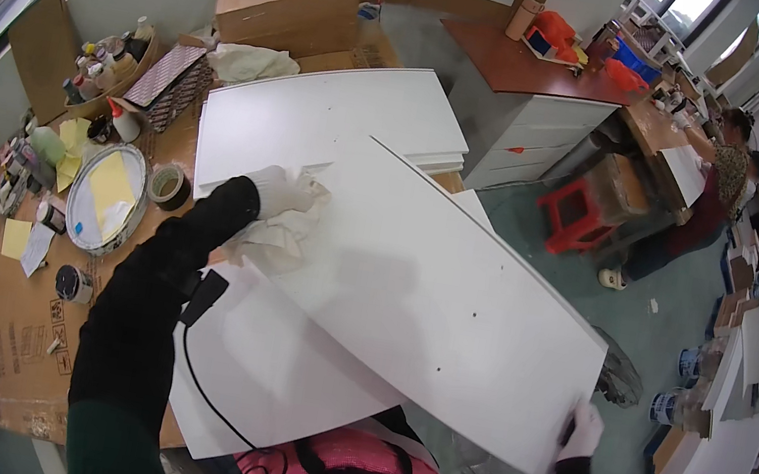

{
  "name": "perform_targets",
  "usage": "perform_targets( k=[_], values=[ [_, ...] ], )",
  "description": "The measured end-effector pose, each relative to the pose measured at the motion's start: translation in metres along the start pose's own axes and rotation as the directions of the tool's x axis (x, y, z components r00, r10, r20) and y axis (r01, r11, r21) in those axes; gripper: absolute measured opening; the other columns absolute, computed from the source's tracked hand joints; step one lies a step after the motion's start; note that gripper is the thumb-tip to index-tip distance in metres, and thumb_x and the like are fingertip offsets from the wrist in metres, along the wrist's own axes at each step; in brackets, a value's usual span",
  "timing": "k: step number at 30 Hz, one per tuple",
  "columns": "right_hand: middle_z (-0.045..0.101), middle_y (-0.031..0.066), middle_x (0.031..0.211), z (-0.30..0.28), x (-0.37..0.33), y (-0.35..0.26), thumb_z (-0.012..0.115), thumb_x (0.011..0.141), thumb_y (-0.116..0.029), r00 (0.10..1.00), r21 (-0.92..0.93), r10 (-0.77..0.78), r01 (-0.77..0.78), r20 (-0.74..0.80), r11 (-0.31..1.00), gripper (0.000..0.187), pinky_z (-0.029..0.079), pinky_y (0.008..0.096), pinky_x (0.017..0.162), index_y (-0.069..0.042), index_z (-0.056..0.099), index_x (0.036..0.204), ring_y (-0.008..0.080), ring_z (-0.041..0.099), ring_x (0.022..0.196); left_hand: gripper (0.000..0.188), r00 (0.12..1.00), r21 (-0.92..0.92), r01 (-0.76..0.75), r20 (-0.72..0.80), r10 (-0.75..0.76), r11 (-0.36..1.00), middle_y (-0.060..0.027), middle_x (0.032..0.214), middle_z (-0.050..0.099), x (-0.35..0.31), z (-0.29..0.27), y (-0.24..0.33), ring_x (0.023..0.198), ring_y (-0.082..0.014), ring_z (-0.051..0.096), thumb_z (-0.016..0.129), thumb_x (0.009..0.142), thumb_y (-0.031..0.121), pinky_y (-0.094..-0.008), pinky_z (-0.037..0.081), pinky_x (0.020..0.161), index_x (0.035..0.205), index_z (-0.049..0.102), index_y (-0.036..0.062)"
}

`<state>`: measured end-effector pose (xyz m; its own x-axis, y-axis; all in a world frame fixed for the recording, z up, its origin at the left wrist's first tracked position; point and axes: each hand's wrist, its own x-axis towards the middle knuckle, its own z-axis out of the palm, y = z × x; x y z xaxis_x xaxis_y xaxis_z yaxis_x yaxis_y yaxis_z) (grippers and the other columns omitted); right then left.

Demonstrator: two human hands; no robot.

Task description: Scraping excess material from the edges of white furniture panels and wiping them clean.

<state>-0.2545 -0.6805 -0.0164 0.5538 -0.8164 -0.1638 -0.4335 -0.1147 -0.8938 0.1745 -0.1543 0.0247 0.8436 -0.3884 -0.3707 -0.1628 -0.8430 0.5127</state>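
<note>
A long white panel [460,296] with a few small dark holes lies slantwise across other white boards. At its left end my left hand [278,195], in a pale glove, presses a crumpled white cloth [284,236] against the surface; its fingers are partly hidden by the cloth. My right hand [583,432] grips the panel's near right corner, which sticks out past the table. Beneath the panel lie another white board [277,371], close to my body, and a stack of white boards [321,107] on the far side.
On the cardboard-covered table [23,328] at left stand a round lid [107,197], a tape roll [169,187], a small jar [73,283] and a basket of bottles [117,68]. A cable [203,388] hangs by my left arm. A co-worker [720,184] stands far right, near a red stool [572,214].
</note>
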Motion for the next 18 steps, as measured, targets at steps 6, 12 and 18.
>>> perform_targets(
  k=[6, 12, 18],
  values=[
    [0.047, -0.0054, 0.069, 0.056, 0.183, -0.144, 0.061, 0.098, -0.023, 0.502, -0.408, -0.772, 0.846, 0.389, 0.345, 0.031, 0.036, 0.0282, 0.059, -0.007, 0.056, 0.072, 0.0065, 0.044, 0.065, 0.056, 0.963, -0.199, 0.227, -0.100, -0.251, 0.953, -0.0148, 0.094, 0.073, -0.001, -0.045, -0.031, 0.085, -0.0211, 0.069, 0.069, 0.080, 0.045, -0.0333, 0.054, 0.073, 0.106, 0.071, -0.0049],
    [0.057, 0.0018, 0.065, 0.291, 0.316, -0.253, 0.067, 0.091, -0.040, 0.779, -0.270, -0.309, 0.512, 0.545, 0.815, 0.042, 0.041, 0.0318, 0.057, -0.001, 0.066, 0.078, 0.0120, 0.052, 0.060, 0.057, 0.880, -0.105, 0.378, -0.267, -0.393, 0.920, -0.0224, 0.104, 0.071, 0.030, -0.048, -0.137, 0.097, -0.0325, 0.070, 0.061, 0.087, 0.052, -0.0374, 0.054, 0.084, 0.114, 0.069, 0.0023],
    [0.057, 0.0019, 0.066, 0.486, 0.378, -0.242, 0.069, 0.091, -0.039, 0.688, -0.219, -0.293, 0.553, 0.664, 0.804, 0.039, 0.040, 0.0312, 0.054, -0.003, 0.066, 0.076, 0.0106, 0.052, 0.058, 0.051, 0.888, 0.157, 0.431, -0.247, -0.387, 0.889, -0.0204, 0.114, 0.069, 0.066, -0.064, -0.226, 0.107, -0.0322, 0.068, 0.058, 0.092, 0.050, -0.0375, 0.053, 0.089, 0.118, 0.066, 0.0064]
  ],
)
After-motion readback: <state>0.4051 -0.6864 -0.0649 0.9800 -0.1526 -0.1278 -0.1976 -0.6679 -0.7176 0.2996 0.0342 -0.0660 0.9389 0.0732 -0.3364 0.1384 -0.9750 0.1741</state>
